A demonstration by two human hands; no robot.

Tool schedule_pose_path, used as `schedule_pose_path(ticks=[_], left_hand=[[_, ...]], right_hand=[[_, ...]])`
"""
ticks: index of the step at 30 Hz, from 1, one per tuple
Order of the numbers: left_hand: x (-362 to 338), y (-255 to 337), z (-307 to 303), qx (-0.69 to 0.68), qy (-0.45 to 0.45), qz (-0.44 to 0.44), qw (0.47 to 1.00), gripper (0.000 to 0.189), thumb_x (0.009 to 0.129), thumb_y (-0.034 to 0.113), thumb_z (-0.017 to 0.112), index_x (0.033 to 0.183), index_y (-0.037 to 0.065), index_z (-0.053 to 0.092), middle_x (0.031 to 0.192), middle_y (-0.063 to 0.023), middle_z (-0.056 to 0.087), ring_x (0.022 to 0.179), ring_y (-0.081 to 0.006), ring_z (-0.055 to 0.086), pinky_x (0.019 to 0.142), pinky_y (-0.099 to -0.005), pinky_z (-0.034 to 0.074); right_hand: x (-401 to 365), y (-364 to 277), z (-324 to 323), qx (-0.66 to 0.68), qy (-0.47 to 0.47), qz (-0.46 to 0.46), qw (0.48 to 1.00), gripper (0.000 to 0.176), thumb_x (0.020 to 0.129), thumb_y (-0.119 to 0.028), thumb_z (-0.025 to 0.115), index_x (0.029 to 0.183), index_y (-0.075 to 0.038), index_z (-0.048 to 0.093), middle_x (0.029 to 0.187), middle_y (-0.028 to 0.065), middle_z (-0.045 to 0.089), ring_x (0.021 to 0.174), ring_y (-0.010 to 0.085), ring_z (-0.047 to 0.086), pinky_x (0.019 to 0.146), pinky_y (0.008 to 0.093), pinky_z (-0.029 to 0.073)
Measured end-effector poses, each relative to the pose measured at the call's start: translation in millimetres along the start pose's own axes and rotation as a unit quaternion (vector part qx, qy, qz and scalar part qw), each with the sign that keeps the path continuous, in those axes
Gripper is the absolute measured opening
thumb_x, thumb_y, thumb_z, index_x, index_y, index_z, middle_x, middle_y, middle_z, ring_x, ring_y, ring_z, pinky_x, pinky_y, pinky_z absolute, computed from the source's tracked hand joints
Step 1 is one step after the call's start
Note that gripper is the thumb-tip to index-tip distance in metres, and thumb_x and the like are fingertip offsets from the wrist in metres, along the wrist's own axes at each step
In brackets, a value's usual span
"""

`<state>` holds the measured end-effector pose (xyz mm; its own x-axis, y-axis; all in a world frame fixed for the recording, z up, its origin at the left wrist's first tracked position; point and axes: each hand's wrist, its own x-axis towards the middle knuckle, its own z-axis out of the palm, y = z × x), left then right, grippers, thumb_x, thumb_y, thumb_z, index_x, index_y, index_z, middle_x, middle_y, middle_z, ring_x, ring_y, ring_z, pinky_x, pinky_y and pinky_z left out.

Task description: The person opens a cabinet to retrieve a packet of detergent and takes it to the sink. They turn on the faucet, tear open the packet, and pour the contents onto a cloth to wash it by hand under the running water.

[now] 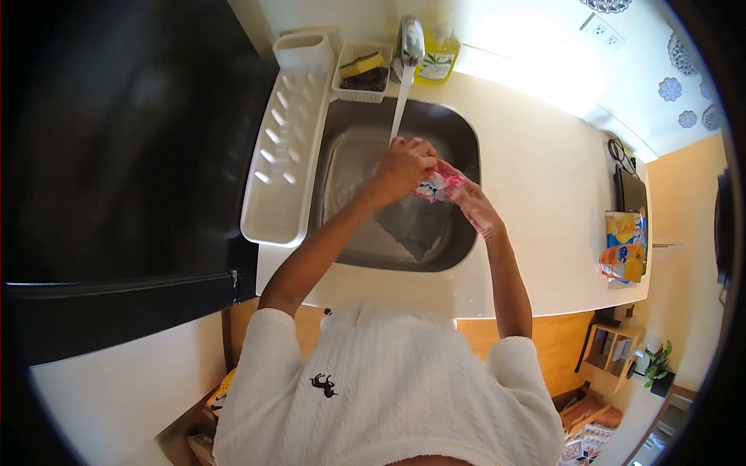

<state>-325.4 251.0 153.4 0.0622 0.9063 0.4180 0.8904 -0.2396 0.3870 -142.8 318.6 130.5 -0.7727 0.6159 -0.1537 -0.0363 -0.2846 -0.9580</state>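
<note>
Over the metal sink [458,128], my two hands meet around a small crumpled pink, white and blue piece [437,186]; whether it is cloth or a wrapper I cannot make out. My left hand [408,167] grips it from the left with bent fingers, its knuckles beside the stream of running water [402,105]. On the other side my right hand [474,203] pinches it, fingers pointing up and left. The faucet [410,43] stands at the sink's back edge. Water lies in the basin below the hands.
A white dish rack [272,206] runs along the sink's left side. Behind the sink are a white basket [361,95] with a yellow-green sponge [361,64] and a yellow soap bottle [437,62]. Snack packages [624,245] sit at the counter's right end. A dark appliance [140,155] fills the left.
</note>
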Motion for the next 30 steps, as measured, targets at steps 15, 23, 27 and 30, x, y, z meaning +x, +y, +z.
schedule_pose_path(ticks=[15, 23, 27, 30], left_hand=[[-55, -79, 97, -0.107, -0.123, -0.343, 0.925, 0.041, 0.072, 0.017, 0.062, 0.111, 0.01, 0.051, 0.112, -0.0081, 0.049, 0.099, -0.0258, 0.05, 0.08, -0.0379, 0.042], [-103, -92, 140, -0.03, -0.214, -0.372, 0.903, 0.047, 0.073, 0.014, 0.061, 0.116, 0.007, 0.045, 0.105, -0.0136, 0.052, 0.098, -0.0295, 0.051, 0.079, -0.0404, 0.044], [-109, -99, 161, -0.118, -0.241, -0.437, 0.858, 0.038, 0.073, 0.023, 0.06, 0.106, 0.005, 0.052, 0.093, -0.0117, 0.057, 0.096, -0.0256, 0.052, 0.077, -0.0364, 0.044], [-113, -105, 158, -0.361, -0.184, -0.511, 0.758, 0.031, 0.075, 0.026, 0.058, 0.098, 0.006, 0.054, 0.09, -0.0067, 0.057, 0.091, -0.0198, 0.053, 0.075, -0.0322, 0.043]], right_hand=[[226, -68, -93, -0.199, 0.328, -0.143, 0.913, 0.035, 0.074, -0.031, 0.066, 0.097, -0.005, 0.063, 0.084, 0.0056, 0.063, 0.074, 0.0091, 0.053, 0.065, 0.0223, 0.042], [88, 51, 23, -0.608, 0.212, 0.023, 0.765, 0.061, 0.063, -0.008, 0.064, 0.119, -0.006, 0.039, 0.119, 0.0191, 0.04, 0.111, 0.0358, 0.038, 0.092, 0.0445, 0.034], [44, 181, 2, -0.702, 0.143, 0.256, 0.649, 0.052, 0.069, -0.022, 0.063, 0.116, -0.005, 0.046, 0.123, 0.0177, 0.04, 0.109, 0.036, 0.043, 0.082, 0.0441, 0.044], [58, 181, -5, -0.547, 0.029, 0.351, 0.76, 0.039, 0.069, -0.027, 0.063, 0.099, -0.004, 0.058, 0.114, 0.0152, 0.05, 0.1, 0.0307, 0.051, 0.078, 0.0401, 0.045]])
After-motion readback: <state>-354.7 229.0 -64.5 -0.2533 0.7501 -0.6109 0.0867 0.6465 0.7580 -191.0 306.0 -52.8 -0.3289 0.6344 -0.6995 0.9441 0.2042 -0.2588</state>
